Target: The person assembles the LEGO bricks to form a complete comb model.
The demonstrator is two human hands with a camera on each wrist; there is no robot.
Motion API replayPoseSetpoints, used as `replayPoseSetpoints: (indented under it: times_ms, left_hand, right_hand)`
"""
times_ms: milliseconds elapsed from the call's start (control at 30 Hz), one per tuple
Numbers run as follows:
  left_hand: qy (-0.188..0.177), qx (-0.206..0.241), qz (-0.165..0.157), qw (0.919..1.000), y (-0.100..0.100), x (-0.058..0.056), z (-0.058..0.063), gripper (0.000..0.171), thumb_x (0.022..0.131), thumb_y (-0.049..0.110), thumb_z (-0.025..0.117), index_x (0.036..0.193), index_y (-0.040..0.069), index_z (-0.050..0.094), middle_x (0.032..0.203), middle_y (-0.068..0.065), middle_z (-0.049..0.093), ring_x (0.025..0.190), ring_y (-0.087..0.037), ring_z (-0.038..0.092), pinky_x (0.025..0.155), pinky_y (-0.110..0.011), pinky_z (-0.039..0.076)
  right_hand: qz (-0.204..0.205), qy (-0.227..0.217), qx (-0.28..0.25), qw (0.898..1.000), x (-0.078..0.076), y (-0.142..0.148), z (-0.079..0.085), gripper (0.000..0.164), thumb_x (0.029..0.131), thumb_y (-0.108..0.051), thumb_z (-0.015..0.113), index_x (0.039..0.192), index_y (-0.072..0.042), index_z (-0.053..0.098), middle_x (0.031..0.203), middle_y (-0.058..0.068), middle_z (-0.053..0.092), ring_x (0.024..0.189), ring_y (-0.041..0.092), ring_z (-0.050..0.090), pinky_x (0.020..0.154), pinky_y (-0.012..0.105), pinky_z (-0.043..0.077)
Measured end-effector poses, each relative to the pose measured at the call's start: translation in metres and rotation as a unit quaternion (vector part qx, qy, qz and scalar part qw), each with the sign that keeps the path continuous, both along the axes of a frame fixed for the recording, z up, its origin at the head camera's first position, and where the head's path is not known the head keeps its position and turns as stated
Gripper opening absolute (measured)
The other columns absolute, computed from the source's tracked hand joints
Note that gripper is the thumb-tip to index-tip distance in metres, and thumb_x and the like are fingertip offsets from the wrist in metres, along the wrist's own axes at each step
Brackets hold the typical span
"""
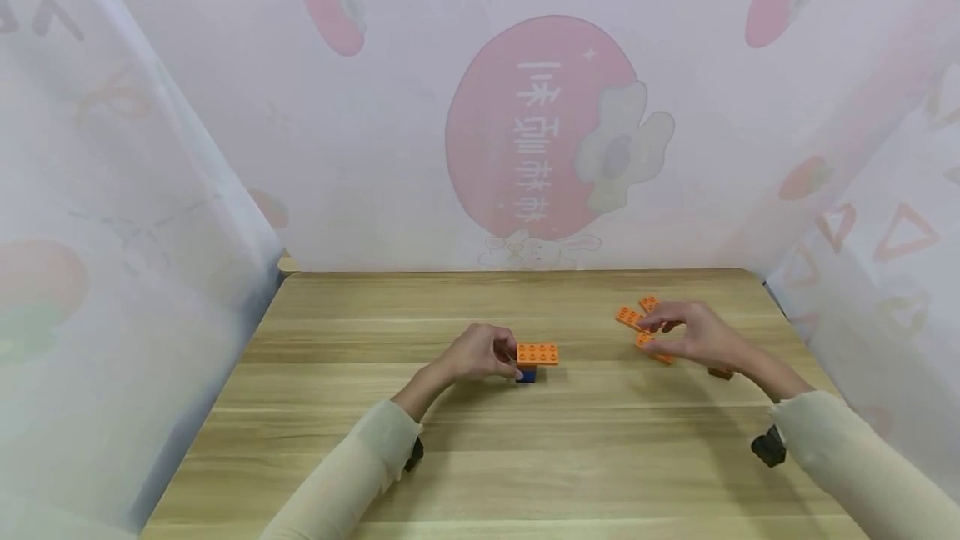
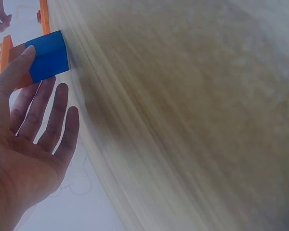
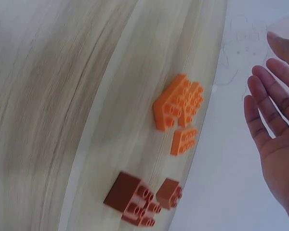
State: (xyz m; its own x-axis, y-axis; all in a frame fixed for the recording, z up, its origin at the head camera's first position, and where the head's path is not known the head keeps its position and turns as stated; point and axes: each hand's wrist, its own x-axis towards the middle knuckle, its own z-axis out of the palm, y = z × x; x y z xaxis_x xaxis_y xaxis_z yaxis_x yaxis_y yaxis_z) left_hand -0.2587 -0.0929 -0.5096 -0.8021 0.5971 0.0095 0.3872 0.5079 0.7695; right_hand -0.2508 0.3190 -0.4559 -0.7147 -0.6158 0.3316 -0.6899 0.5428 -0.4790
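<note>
My left hand point(image 1: 476, 352) pinches a small stack of toy building bricks at its left side. At the bottom of the stack is a blue brick point(image 2: 50, 57), then a brown brick point(image 2: 17, 52), with a flat orange brick point(image 1: 537, 353) across the top, jutting out to the right. The left thumb lies on the brown and blue bricks. Over at the right, my right hand point(image 1: 697, 336) hovers above several loose orange bricks point(image 3: 169, 108). Its fingers are apart and hold nothing in the right wrist view; in the head view they partly cover those bricks.
Brown bricks point(image 3: 123, 190) lie nearer me than the orange ones, mostly hidden by the right wrist in the head view. The wooden table point(image 1: 360, 340) meets a printed white curtain point(image 1: 390, 148) at its back edge, and curtains hang at both sides.
</note>
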Motion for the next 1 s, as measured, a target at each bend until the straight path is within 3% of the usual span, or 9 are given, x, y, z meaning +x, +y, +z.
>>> replayPoseSetpoints:
  times_ms: [200,333,467,633,867,1000]
  left_hand:
    - [0.001,0.004,-0.002,1.0,0.001,0.001,-0.001,0.023,0.083,0.017,0.093,0.095,0.013,0.074,0.095,0.003,0.08,0.083,-0.009,0.074,0.079,-0.026,0.062]
    - [0.003,0.0,-0.003,1.0,0.001,0.0,-0.001,0.023,0.083,0.017,0.093,0.095,0.014,0.074,0.095,0.004,0.08,0.083,-0.007,0.074,0.079,-0.025,0.061]
    - [0.007,-0.004,-0.001,1.0,0.001,-0.001,0.0,0.023,0.082,0.017,0.093,0.095,0.014,0.074,0.095,0.004,0.08,0.082,-0.006,0.073,0.079,-0.025,0.061]
    - [0.005,-0.01,0.004,0.9999,0.001,-0.001,0.0,0.024,0.082,0.018,0.094,0.095,0.014,0.074,0.094,0.005,0.08,0.082,-0.006,0.072,0.079,-0.026,0.061]
    - [0.003,-0.007,0.005,1.0,0.0,0.001,0.001,0.024,0.082,0.017,0.094,0.095,0.014,0.074,0.094,0.004,0.079,0.082,-0.007,0.072,0.079,-0.028,0.061]
    - [0.003,-0.007,0.003,1.0,0.0,0.001,0.002,0.023,0.083,0.016,0.093,0.095,0.013,0.074,0.096,0.004,0.08,0.082,-0.007,0.073,0.079,-0.028,0.061]
  right_hand:
    - [-0.017,-0.003,0.01,1.0,0.001,0.014,0.002,0.031,0.083,-0.006,0.09,0.112,-0.013,0.081,0.105,0.002,0.078,0.09,0.0,0.067,0.079,0.037,0.063]
    - [-0.024,-0.017,0.017,0.999,0.003,0.024,0.003,0.03,0.085,-0.006,0.088,0.114,-0.011,0.08,0.11,0.008,0.077,0.091,0.006,0.069,0.08,0.04,0.063]
    - [-0.035,-0.029,0.019,0.999,0.006,0.034,0.004,0.03,0.085,-0.006,0.088,0.114,-0.01,0.081,0.109,0.004,0.077,0.091,0.011,0.07,0.08,0.042,0.063]
    - [-0.047,-0.033,0.026,0.998,0.007,0.045,0.004,0.03,0.085,-0.008,0.089,0.113,-0.011,0.081,0.106,-0.002,0.076,0.09,0.001,0.067,0.078,0.041,0.064]
    - [-0.05,-0.044,0.033,0.997,0.008,0.063,0.0,0.032,0.084,-0.006,0.089,0.115,-0.005,0.079,0.114,0.015,0.077,0.089,0.003,0.069,0.072,0.039,0.064]
    - [-0.074,-0.062,0.051,0.994,0.009,0.071,-0.003,0.032,0.086,-0.009,0.089,0.116,-0.005,0.079,0.117,0.016,0.076,0.088,0.014,0.072,0.071,0.038,0.063]
